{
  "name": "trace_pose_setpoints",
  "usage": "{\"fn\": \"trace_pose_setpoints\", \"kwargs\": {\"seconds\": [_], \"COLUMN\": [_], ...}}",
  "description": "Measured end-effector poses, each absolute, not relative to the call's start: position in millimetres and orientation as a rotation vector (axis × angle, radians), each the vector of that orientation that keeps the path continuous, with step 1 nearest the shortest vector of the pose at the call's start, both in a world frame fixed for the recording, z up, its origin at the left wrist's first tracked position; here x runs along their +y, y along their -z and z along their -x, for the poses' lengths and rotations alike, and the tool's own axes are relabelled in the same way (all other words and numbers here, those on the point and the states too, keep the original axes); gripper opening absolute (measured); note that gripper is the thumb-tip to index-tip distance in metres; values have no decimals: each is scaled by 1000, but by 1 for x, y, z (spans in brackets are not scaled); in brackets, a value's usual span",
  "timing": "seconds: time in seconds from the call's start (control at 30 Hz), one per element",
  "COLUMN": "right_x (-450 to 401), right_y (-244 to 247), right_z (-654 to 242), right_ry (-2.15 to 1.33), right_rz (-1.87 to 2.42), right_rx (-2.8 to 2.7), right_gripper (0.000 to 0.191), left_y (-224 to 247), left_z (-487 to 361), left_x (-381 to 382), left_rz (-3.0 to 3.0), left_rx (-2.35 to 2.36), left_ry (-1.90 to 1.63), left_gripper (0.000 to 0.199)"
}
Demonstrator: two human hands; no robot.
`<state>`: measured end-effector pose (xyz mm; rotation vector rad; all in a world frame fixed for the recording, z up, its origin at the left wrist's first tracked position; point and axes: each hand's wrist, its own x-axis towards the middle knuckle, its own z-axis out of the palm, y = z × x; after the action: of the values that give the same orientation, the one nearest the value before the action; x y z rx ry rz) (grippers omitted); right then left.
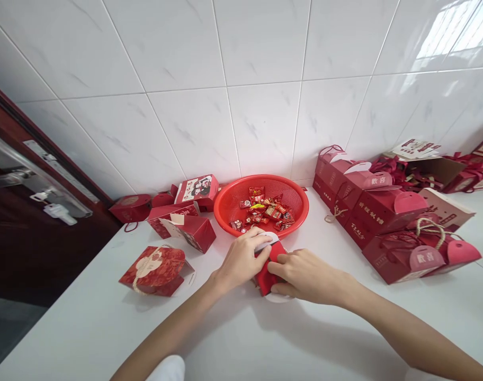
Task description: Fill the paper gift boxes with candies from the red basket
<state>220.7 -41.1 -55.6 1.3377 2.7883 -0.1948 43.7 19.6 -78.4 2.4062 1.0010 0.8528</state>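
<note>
A small red gift box [270, 269] with pale rounded flaps sits on the white table, just in front of the red basket. My left hand [245, 255] grips its far left side, thumb bent over the top. From the right, my right hand [299, 272] has its fingers curled against the same box, touching its upper part. Both hands partly cover the box, so its inside is hidden. Close behind stands the round red plastic basket [261, 180], holding several wrapped candies [265, 210].
Several red gift boxes [378, 211] stand in a group on the right, with an open carton [428, 169] behind them. More boxes [197, 193] are at the back left; one with a rope handle [156, 271] sits nearer. A tiled wall [261, 127] and a door [19, 233] border the table.
</note>
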Motion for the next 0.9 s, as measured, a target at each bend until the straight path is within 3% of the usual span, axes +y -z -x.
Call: {"fn": "trace_pose_setpoints", "kwargs": {"seconds": [0.13, 0.27, 0.43, 0.57, 0.77, 0.9], "right_x": [-48, -60, -74, -82, -82, -75], "right_y": [61, 66, 76, 83, 85, 90], "right_z": [-225, -235, -250, -258, -259, -260], "right_ry": [70, 157, 456, 763, 1084, 1182], "right_rz": [-1458, -1766, -2250, -2351, -2290, -2235], "right_rx": [2771, 2772, 2552, 2434, 2337, 2343], "right_gripper": [11, 4, 34, 51, 52, 56], "left_y": [86, 88, 89, 79, 43, 37], "left_z": [-45, -49, -56, -52, -7, 16], "left_x": [17, 11, 1, 0, 18, 32], "left_rz": [-2454, -2483, -2464, -2399, -2294, -2215], "left_rx": [1094, 1183, 1317, 1330, 951, 898], "left_ry": [-882, -860, -748, -576, -115, 138], "left_gripper": [22, 26, 23, 25, 56, 87]}}
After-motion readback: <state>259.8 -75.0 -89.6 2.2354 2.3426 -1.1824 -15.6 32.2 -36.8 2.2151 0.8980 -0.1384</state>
